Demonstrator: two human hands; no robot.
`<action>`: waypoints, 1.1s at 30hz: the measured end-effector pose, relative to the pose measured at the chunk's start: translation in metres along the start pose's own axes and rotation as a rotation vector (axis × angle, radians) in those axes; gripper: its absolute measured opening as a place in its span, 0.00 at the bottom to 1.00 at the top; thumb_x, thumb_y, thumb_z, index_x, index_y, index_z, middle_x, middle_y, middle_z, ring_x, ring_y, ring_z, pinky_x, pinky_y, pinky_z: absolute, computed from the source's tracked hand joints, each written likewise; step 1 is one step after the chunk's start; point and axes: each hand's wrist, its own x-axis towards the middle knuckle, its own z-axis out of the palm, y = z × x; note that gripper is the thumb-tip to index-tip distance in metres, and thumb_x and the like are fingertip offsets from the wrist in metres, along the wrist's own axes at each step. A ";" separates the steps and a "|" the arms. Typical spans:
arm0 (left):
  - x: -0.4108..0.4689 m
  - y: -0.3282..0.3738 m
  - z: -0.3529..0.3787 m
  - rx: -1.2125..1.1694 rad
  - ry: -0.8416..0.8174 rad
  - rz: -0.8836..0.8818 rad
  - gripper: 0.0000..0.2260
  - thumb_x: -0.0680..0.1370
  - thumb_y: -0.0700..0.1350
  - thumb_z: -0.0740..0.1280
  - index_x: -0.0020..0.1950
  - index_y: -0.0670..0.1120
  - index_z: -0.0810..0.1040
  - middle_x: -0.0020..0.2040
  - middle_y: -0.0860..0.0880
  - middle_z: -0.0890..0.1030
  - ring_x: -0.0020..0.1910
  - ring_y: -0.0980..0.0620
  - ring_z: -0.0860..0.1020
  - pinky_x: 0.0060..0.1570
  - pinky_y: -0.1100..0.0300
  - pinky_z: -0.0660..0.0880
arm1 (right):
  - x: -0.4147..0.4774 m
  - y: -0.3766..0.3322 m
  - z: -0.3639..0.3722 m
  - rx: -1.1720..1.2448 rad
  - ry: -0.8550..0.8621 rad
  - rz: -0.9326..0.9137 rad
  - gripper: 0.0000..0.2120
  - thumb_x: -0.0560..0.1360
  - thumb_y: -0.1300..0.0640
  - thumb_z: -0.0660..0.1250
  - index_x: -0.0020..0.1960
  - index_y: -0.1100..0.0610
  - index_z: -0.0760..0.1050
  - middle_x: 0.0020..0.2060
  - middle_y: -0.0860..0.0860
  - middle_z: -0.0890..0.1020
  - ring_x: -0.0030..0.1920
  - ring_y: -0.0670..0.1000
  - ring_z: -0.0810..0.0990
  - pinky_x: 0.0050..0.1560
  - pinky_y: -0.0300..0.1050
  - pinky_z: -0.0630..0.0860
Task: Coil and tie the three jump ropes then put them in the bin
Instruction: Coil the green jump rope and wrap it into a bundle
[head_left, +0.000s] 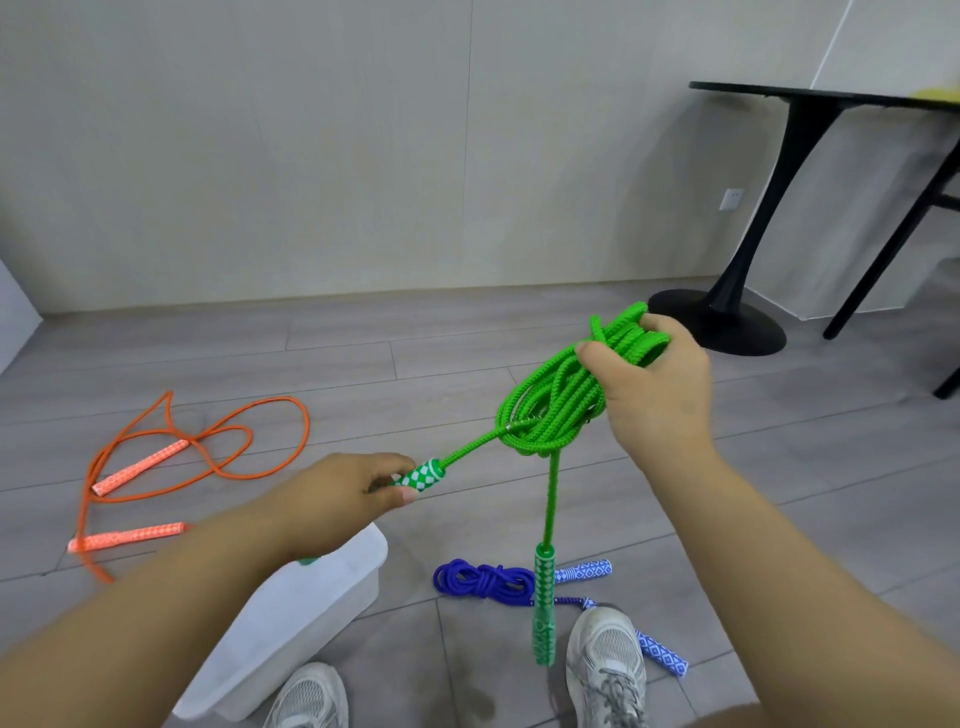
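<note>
My right hand (652, 384) grips a bundle of coils of the green jump rope (556, 410), held up in the air. My left hand (343, 493) pinches one green-and-white handle (423, 475) of that rope, pulling its strand taut from the coil. The other green handle (544, 603) hangs straight down from the coil. A blue jump rope (483, 579) lies coiled on the floor by my right shoe, its patterned handles beside it. The orange jump rope (208, 441) lies loose and spread out on the floor at the left. The white bin (291, 618) stands under my left forearm.
My two white sneakers (605, 670) stand on the grey plank floor at the bottom. A black pedestal table (727, 317) and a chair leg (883, 254) stand at the back right near the wall.
</note>
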 end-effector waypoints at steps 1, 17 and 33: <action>0.001 0.001 0.001 0.010 0.006 -0.009 0.08 0.78 0.54 0.63 0.56 0.59 0.75 0.48 0.55 0.80 0.51 0.53 0.77 0.53 0.58 0.73 | -0.001 0.000 0.002 0.012 -0.017 0.002 0.11 0.69 0.65 0.72 0.41 0.54 0.71 0.30 0.47 0.75 0.24 0.37 0.72 0.27 0.27 0.68; 0.013 0.051 0.003 -0.322 0.126 0.223 0.15 0.80 0.48 0.61 0.64 0.62 0.67 0.37 0.53 0.83 0.26 0.60 0.72 0.33 0.70 0.69 | -0.003 0.004 0.022 0.081 -0.132 0.068 0.10 0.67 0.60 0.75 0.42 0.57 0.75 0.30 0.47 0.78 0.29 0.43 0.78 0.30 0.39 0.74; 0.006 0.045 -0.004 -0.501 0.202 0.103 0.37 0.63 0.60 0.75 0.70 0.58 0.65 0.56 0.62 0.75 0.58 0.63 0.73 0.56 0.62 0.74 | -0.008 -0.003 0.022 0.057 -0.337 0.057 0.25 0.66 0.56 0.76 0.58 0.54 0.68 0.43 0.47 0.79 0.42 0.42 0.80 0.40 0.34 0.77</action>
